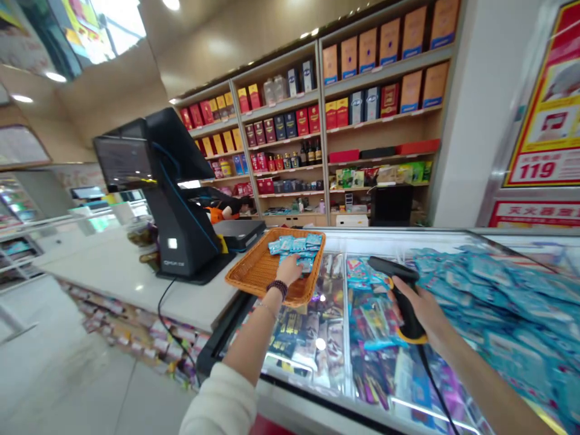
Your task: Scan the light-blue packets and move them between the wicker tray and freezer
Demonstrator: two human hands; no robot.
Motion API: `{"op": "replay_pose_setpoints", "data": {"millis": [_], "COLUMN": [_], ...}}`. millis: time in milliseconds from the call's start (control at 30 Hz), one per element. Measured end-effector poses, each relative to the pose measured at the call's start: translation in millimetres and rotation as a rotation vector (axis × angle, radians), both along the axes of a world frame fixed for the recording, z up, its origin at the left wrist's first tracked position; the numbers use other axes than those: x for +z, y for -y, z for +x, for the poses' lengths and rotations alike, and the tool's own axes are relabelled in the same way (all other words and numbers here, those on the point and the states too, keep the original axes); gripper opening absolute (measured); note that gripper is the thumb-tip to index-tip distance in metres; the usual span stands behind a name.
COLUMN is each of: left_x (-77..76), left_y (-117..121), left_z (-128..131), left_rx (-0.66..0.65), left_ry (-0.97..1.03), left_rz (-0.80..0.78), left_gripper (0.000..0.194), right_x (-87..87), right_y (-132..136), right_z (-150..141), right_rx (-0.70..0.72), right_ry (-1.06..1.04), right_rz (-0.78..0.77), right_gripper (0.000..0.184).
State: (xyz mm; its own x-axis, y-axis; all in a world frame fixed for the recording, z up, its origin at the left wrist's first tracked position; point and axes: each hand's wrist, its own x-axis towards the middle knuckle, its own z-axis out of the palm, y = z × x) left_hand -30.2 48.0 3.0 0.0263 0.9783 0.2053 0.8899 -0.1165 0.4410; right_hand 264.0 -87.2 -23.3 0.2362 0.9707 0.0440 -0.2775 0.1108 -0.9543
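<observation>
White sleeve [222,402]: nearest the camera, well back from the left fingers, with the bare forearm running forward from it.
Left hand [288,272]: reaches into the wicker basket [254,267], palm down, fingers bent and touching the small blue packets [312,240]; whether they pinch one or only rest there cannot be told.
Blue packets: loosely heaped in the basket, under the left fingertips and just beyond them, spreading to both sides; they lie toward the basket's far right, with bare wicker to the left of the fingers. The left hand is clearly the nearer one; the right is well apart.
Bracelet [277,289]: dark beads around the left wrist, behind the fingers.
Right hand [421,305]: closed around the grip of the black and yellow scanner [410,317].
Scanner: its head sits forward and left of the right fingers, its grip slopes back toward the person, and the cable [434,380] hangs from the grip's lower end.
Packet pile [507,296]: a broad spread of blue packets to the right of the right fingers, nearer to them than the basket is.
Glass case [347,362]: below both hands, coloured goods showing through.
Terminal [181,235]: left of the left fingers, beyond the basket's left side.
</observation>
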Motion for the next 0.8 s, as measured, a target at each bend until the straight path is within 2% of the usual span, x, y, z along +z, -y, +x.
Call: {"op": "replay_pose_setpoints", "data": {"millis": [100, 267, 400, 533, 700, 800], "left_x": [-7.7, -15.1, -14.8, -15.0, -10.9, -4.1], "left_y": [-3.1, -8.6, -10.9, -9.7, -6.3, -2.9], "left_z": [-19.7, -24.7, -29.8, -32.6, -30.8, -31.5], "left_rx": [0.117, 0.221, 0.249, 0.261, 0.291, 0.344], "left_ry": [-0.103, -0.143, -0.131, -0.07, 0.092, 0.231], "left_rz": [-0.08, -0.105, -0.12, -0.138, -0.115, -0.023], "left_gripper": [0.044, 0.052, 0.047, 0.033, 0.016, 0.02], "right_x": [-16.8, -36.3, -38.1, -38.2, -41.2, -39.6], "right_y": [-4.6, -4.6, 0.4, 5.7, 6.3, 5.7], "right_z": [-15.4, -15.1, -9.7, -9.8, -9.3, -8.9], "right_rx": [0.026, 0.066, 0.056, 0.053, 0.081, 0.075], "right_ry": [0.004, 0.03, 0.03, 0.029, 0.045, 0.034], "right_rz": [-0.021, -0.066, -0.065, -0.051, -0.032, -0.043], "right_gripper": [0.047, 0.048, 0.047, 0.045, 0.044, 0.046]}}
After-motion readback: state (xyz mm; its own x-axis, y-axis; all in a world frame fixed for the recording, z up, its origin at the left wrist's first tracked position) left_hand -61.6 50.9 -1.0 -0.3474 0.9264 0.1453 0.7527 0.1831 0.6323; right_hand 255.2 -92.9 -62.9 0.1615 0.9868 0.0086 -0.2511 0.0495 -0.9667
